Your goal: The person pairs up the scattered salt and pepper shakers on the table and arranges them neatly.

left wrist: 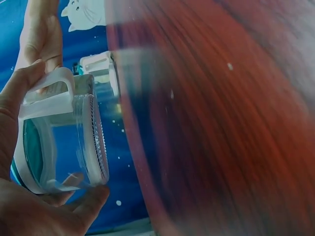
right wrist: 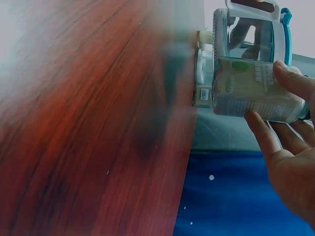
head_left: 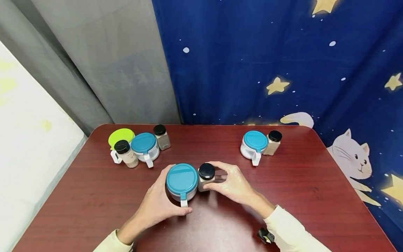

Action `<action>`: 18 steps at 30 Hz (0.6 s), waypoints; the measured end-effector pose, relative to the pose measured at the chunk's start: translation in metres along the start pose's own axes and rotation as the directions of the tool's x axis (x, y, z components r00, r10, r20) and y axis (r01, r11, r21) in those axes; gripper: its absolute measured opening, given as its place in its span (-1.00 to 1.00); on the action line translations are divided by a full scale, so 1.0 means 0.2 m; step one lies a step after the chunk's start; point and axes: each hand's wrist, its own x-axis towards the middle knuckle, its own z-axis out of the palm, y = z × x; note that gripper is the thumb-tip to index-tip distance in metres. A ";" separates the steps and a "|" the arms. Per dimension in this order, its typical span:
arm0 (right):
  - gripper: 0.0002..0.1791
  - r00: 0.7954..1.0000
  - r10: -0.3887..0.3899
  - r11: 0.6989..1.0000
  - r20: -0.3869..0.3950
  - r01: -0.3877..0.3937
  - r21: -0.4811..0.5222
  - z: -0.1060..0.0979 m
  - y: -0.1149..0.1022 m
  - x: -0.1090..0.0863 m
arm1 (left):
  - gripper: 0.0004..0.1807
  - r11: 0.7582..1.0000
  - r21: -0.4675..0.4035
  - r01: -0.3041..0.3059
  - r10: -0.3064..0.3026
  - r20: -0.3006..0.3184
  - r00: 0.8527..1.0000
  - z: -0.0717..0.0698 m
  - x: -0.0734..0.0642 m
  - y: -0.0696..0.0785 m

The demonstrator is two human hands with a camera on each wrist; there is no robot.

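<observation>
Clamped with left grip (head_left: pixel 158 202) on blue-topped jar (head_left: pixel 182 180), and with right grip (head_left: pixel 234 183) on bottle (head_left: pixel 206 173) at the jar's three o'clock.

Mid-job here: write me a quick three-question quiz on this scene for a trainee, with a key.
1. True or false: the right hand holds the lime-lidded jar.
2. Which colour is the lid of the held jar in the left hand?
A) lime
B) black
C) blue
3. In the head view, what stands just right of the far-right jar?

Key:
1. False; its fingers grip a black-lidded bottle.
2. C, blue.
3. The far-right bottle, which also has a black lid.
</observation>
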 end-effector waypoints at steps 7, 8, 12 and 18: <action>-0.34 1.000 0.019 1.000 0.002 -0.019 0.011 -0.04 0.01 -0.07 | 0.38 1.000 0.013 -0.014 0.014 0.017 1.000 0.05 -0.02 0.02; -0.35 1.000 0.017 1.000 0.000 -0.017 0.004 -0.04 0.01 -0.08 | 0.38 1.000 0.020 -0.018 0.018 0.016 1.000 0.06 -0.02 0.03; -0.33 1.000 0.022 1.000 -0.008 -0.022 -0.005 -0.06 0.01 -0.11 | 0.40 0.999 0.032 -0.027 0.026 0.010 1.000 0.09 -0.03 0.04; -0.33 0.999 0.035 0.999 -0.012 -0.035 0.030 -0.10 0.01 -0.12 | 0.41 0.999 0.047 -0.021 0.021 0.007 1.000 0.12 -0.01 0.06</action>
